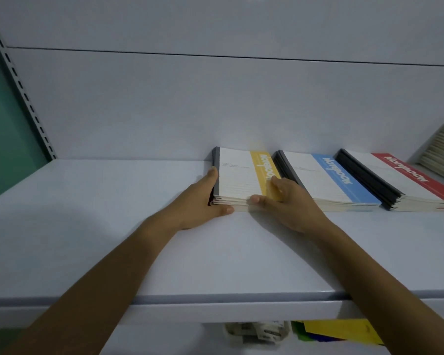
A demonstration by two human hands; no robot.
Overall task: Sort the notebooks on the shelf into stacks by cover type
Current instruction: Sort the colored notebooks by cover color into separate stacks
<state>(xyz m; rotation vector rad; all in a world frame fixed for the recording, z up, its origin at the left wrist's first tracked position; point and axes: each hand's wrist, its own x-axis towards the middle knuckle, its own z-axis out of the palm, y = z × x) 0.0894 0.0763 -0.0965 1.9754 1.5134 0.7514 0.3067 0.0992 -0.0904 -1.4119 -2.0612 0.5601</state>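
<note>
Since three sorted piles already lie side by side against the back wall, the task is judged to be near its end, and the step in hand appears to be the squaring-up of the yellow stack [241,175], which sits at the centre of the frame. Its dark spine side is pressed by the left hand [203,201], whose fingers are laid fairly straight along that edge while the thumb is set against the front of the pages. Its lower right corner is gripped by the right hand [290,203], with fingers curled over the yellow band and the thumb held against the front edge. Just to the right, the blue stack [326,180] is seen, and beyond it the red stack [400,180], each apart from its neighbour by a narrow gap. All three are borne by the pale shelf [113,226]. At the far right edge a leaning pile of beige books [441,149] is partly shown; whether it belongs to the sorting cannot be told. For the next move, an even push from both sides is called for, so that loose pages are aligned.
</note>
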